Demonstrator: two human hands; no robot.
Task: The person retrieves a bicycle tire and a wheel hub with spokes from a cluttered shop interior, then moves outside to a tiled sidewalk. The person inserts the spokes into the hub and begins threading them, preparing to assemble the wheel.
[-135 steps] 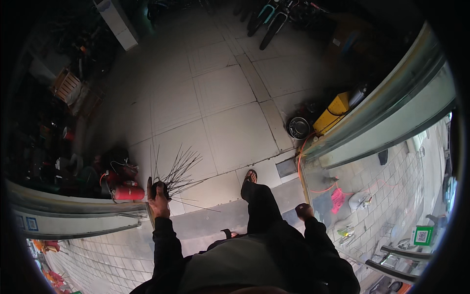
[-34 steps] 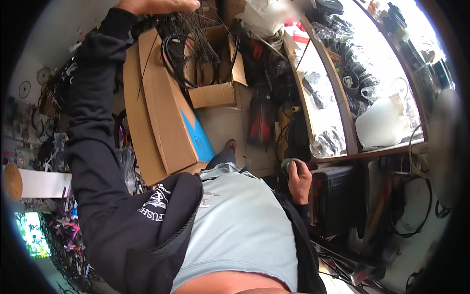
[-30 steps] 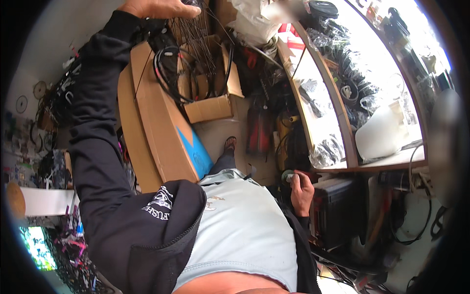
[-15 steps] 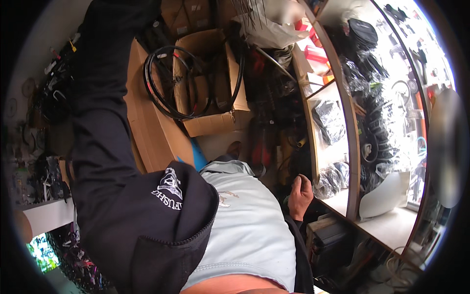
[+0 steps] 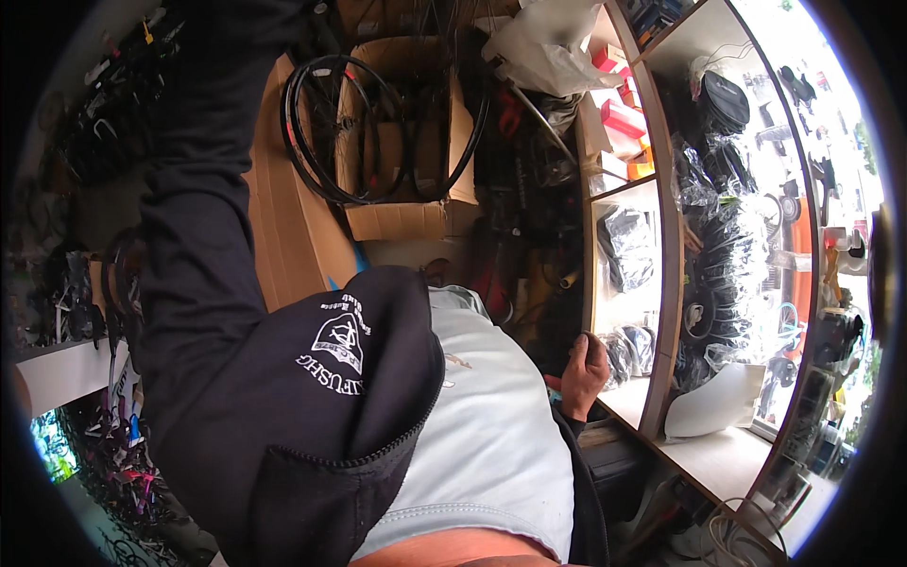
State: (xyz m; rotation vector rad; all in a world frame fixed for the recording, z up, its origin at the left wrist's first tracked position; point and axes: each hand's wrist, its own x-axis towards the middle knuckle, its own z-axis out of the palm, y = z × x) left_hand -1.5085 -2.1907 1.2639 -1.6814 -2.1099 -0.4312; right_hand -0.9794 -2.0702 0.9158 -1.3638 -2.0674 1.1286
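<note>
My left hand is out of view, my bare right hand (image 5: 582,370) curls, contents unclear, and black tubular loops (image 5: 291,132) overhang an open brown cardboard box (image 5: 397,224), seemingly too wide.

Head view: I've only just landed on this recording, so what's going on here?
A person in a black zip jacket has the left arm stretched beyond the upper edge, so the left grip is out of view. The half-curled right grip is low beside the wood-edged white shelves; whether it holds anything is unclear. Ahead, loops of black cable overlap an open brown cardboard box, with a crumpled white plastic bag up to its right.
</note>
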